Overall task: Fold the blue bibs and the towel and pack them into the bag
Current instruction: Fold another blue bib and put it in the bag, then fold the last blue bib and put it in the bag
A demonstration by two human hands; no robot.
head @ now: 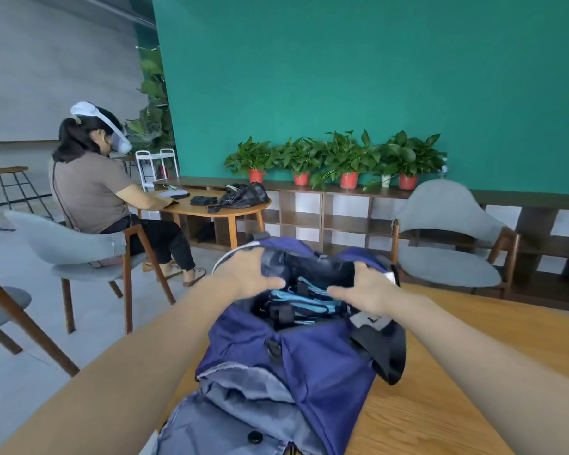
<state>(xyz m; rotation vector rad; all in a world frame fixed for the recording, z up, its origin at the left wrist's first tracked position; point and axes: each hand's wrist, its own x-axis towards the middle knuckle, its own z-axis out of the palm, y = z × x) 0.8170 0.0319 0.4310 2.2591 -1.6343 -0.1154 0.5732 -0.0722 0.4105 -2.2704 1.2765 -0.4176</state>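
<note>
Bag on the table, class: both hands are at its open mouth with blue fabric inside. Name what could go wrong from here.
1. The bag lies near the wooden table edge; a hard push could slide it off.
2. The left hand and right hand grip the dark opening; the folded blue bibs may crumple.
3. The black strap might snag.

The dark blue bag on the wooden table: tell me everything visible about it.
The dark blue fabric bag lies on the light wooden table, its mouth open and facing away from the camera. It looks like thin nylon, with black straps, a black buckle and a dark lining. Folded light-blue striped cloth sits inside. The left hand and right hand each hold the opening's rim. A grey-blue garment lies against its near end.
</note>
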